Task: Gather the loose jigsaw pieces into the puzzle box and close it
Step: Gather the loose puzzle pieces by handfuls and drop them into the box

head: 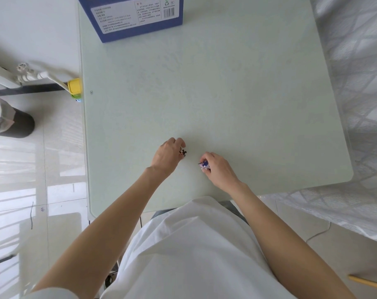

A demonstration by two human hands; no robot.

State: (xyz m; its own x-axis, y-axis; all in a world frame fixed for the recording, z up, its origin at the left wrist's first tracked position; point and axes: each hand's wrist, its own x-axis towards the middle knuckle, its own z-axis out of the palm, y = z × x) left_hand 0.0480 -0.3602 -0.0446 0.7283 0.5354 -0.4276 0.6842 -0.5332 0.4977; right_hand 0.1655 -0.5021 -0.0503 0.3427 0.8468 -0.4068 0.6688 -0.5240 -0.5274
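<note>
A: Where is the puzzle box (131, 16) sitting?

B: At the counter's (237, 87) far edge, toward its left corner, well apart from both hands.

A: And the hands?

B: Working near the near edge. The left hand (168, 156), nearer the box, is pinching a dark jigsaw piece (183, 152); the right hand (217, 169) is pinching a purple piece (204, 164).

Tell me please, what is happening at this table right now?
A person in a white top is picking up jigsaw pieces from a pale green table. The left hand pinches a dark jigsaw piece, and the right hand pinches a purple and white jigsaw piece. The blue cardboard puzzle box stands at the far edge, away from both hands.
</note>
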